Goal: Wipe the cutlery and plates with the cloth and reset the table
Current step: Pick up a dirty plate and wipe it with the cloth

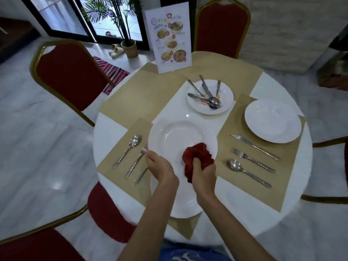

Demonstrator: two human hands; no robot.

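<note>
Your red cloth [197, 159] sits bunched on the big white plate [175, 136] at the table's [107, 129] near edge. Your right hand [204, 178] clutches the cloth. Your left hand [162, 168] pinches the plate's left rim, perhaps lifting it. A spoon [130, 147] and fork [137, 161] lie just left.

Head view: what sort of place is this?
Probably a restaurant or banquet dining room: a standing picture menu on the round table, red gold-framed banquet chairs around it, and a laid place with plate, knife, fork and spoon on a placemat.
</note>
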